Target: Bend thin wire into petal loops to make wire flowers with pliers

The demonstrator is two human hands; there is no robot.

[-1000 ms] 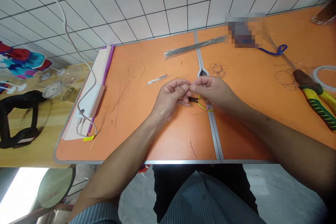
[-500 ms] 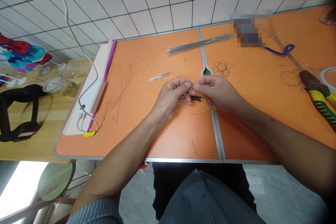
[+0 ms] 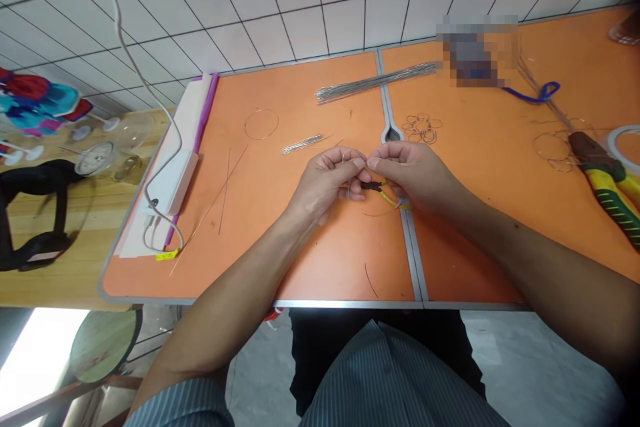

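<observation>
My left hand (image 3: 327,177) and my right hand (image 3: 415,170) meet near the middle of the table, thumbs and fingertips pinched together. A thin wire (image 3: 349,185), partly curved, shows between the left fingers. The right fingertips close on the same spot, where the wire is too fine to follow. Small pliers (image 3: 371,185) with a black head and yellow handles are just below the right fingers; whether they lie on the table or rest in the hand I cannot tell. Beyond the right hand lies a flower-shaped piece of bent wire (image 3: 421,127).
A bundle of straight wires (image 3: 373,82) lies at the back, a short twisted bundle (image 3: 303,144) nearer. At left are a wire ring (image 3: 261,125) and a white power strip (image 3: 173,185). Large yellow-green pliers (image 3: 607,190) and a tape roll (image 3: 627,147) lie right.
The view has shifted very slightly. Both hands keep the same pinched pose, and nothing else has visibly moved.
</observation>
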